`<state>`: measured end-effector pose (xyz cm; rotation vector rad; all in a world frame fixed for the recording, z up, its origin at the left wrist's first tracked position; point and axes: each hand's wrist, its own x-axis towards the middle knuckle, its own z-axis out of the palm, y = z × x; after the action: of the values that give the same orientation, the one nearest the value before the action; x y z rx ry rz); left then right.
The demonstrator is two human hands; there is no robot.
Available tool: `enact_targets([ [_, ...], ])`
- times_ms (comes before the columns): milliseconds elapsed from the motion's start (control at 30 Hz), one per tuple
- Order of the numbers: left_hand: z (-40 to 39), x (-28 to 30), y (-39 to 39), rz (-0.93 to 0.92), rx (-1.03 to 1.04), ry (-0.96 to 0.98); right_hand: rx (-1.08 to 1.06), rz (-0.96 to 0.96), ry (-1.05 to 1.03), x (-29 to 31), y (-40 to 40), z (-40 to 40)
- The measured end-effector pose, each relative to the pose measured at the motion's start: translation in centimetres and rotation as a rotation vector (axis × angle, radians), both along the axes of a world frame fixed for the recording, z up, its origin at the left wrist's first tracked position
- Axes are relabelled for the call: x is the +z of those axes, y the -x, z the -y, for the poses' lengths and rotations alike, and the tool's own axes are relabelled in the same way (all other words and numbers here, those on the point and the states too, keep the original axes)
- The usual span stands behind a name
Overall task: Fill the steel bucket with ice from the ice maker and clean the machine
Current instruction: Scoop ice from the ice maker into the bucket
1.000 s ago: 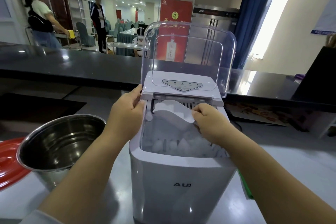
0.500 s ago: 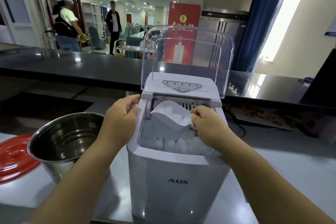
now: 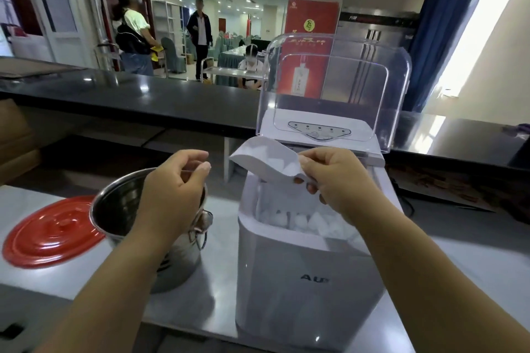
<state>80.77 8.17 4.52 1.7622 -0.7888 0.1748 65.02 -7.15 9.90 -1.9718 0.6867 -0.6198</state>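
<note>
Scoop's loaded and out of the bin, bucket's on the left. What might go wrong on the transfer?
1. The scoop is heaped with ice and pinched only at its back end by the right hand; cubes may spill onto the counter.
2. The left hand hovers over the steel bucket, partly blocking its mouth.

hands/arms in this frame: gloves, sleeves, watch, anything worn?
Nothing worn that shows. The left hand and right hand are bare, with no gloves, rings or watch visible. Both forearms are bare down to the frame's bottom edge; no sleeve is in view.
</note>
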Motion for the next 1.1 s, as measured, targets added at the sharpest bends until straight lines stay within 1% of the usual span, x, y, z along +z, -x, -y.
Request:
enact_targets([
  [267,-2.9,-0.4,-5.4,0.063,0.035,-0.078,-0.004,-0.033,0.08,1.1,-5.5,-2.7],
  [433,-4.3,-1.5,-9.8,0.056,0.038,-0.146,-0.012,-0.171,0.232,1.1,-9.0,-4.1],
  [567,-4.8,-2.7,-13.0,0.113,0.063,-0.261,-0.019,-0.308,0.342,0.8,-11.2,-5.1],
  [700,-5.1,-3.7,-15.4,0.02,0.066,-0.396,-0.032,-0.447,0.458,0.4,-13.0,-6.0],
  [867,-5.6,-4.8,-17.4,-0.137,-0.041,-0.395,-0.057,-0.59,0.536,0.0,-14.8,-6.6],
  [1000,-5.8,-5.4,-18.1,-0.248,-0.093,-0.37,-0.053,-0.608,0.526,-0.5,-15.7,-7.2],
  [1100,-6.1,-5.6,-18.4,-0.292,-0.133,-0.368,-0.055,-0.6,0.525,-0.7,-15.8,-7.6],
])
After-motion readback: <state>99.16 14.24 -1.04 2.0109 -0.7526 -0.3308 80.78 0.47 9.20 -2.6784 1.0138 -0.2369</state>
